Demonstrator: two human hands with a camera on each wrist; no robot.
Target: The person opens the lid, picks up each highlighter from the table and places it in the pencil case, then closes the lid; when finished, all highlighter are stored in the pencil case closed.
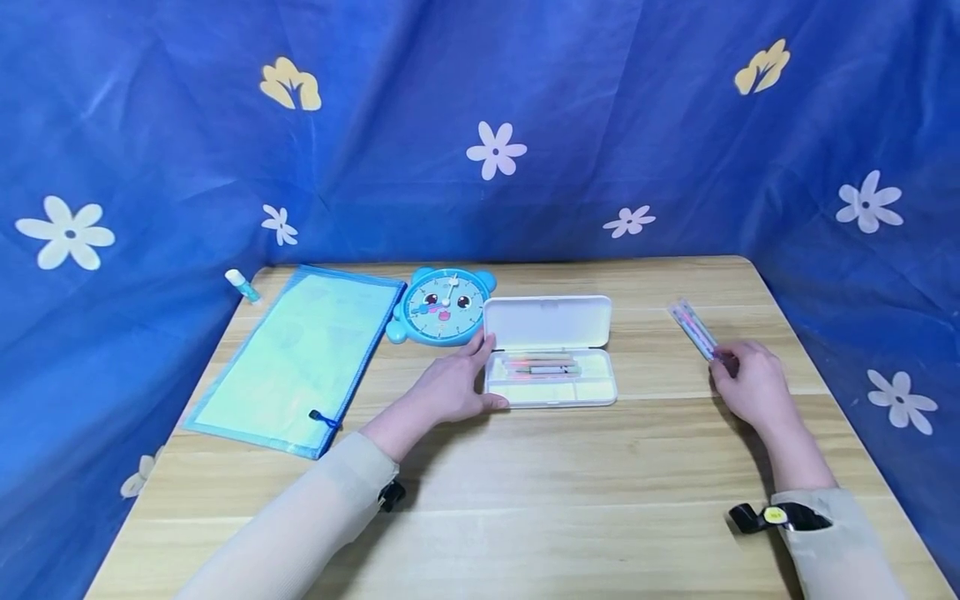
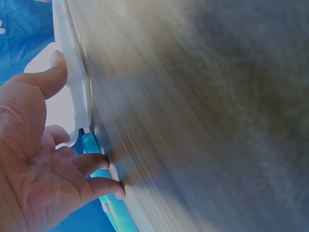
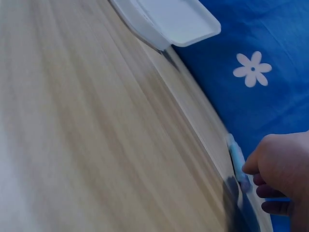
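A white pencil case (image 1: 551,398) lies with its lid (image 1: 547,323) raised, and several pens (image 1: 543,367) rest in its back compartment. My left hand (image 1: 452,383) holds the case's left end, thumb at the front corner and fingers behind; the thumb (image 2: 55,72) shows against the case (image 2: 72,63) in the left wrist view. Over on the right, my right hand (image 1: 753,387) pinches the near end of a small bunch of slim blue and pink pens (image 1: 692,327) on the table. The right wrist view shows those pens (image 3: 236,157) at the fingertips of the hand (image 3: 280,162).
Behind the left hand is a blue toy clock (image 1: 444,308) with a face. A light green, blue-edged zip folder (image 1: 292,358) lies left of it, and a glue stick (image 1: 242,286) is at the far-left edge. Blue flowered cloth (image 1: 390,150) surrounds the wooden table (image 1: 562,500).
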